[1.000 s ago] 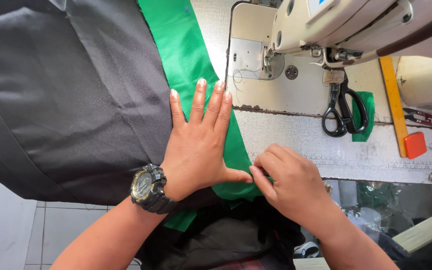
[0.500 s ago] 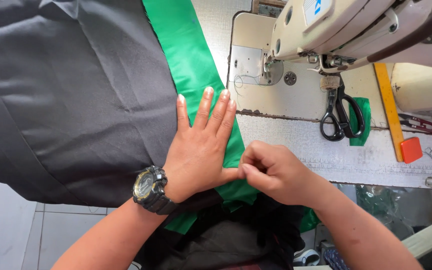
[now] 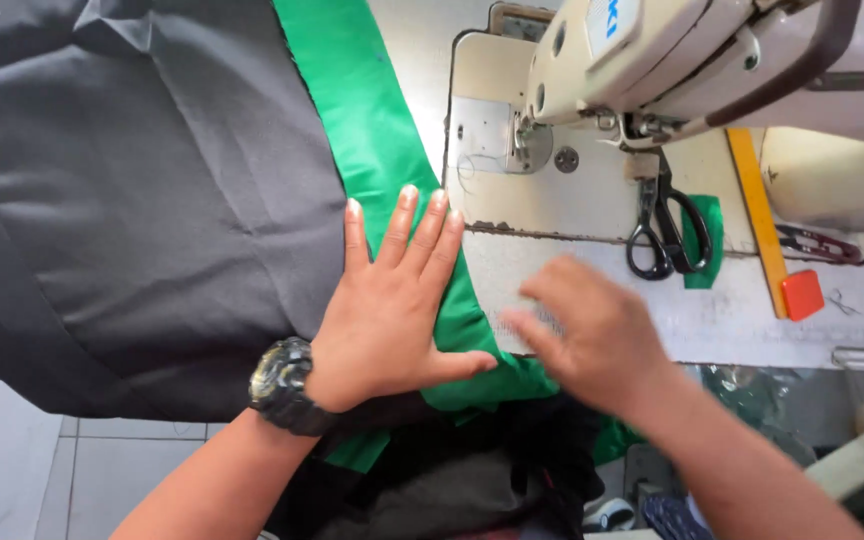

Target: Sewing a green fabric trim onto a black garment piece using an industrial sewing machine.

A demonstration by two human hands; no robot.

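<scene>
Nearest to me, at the bottom of the view, my two forearms come up over a dark bundle of cloth (image 3: 472, 490) in my lap, with pale floor tiles (image 3: 72, 470) showing at the lower left. On my left wrist sits a black watch (image 3: 282, 385).

My left hand (image 3: 392, 310) lies flat, palm down, its fingers (image 3: 407, 225) stretched out and slightly apart, clamped on nothing. It presses on the seam where the grey fabric (image 3: 132, 200) meets the green strip (image 3: 372, 130): the heel of the hand is on the grey, the fingertips reach onto the green, and the thumb points right along the strip's lower fold.

My right hand (image 3: 592, 335) is blurred, just right of that thumb, over the table (image 3: 712, 320) edge near the strip's lower end. Its fingers look loosely curled toward the left; I cannot tell whether they pinch anything.

Beyond my hands the green strip runs up and left across the table, along the right edge of the grey fabric, which spreads wide over the left half of the view.

Farther right, black-handled scissors (image 3: 664, 235) lie on a small green scrap (image 3: 704, 245). Beside them is a long yellow ruler (image 3: 757, 220), with a small red-orange block (image 3: 802, 295) at its lower end.

Farthest off, the cream sewing machine (image 3: 692, 60) hangs over the table, with a blue mark on the end of its head and its metal plate (image 3: 497, 135) beneath.
</scene>
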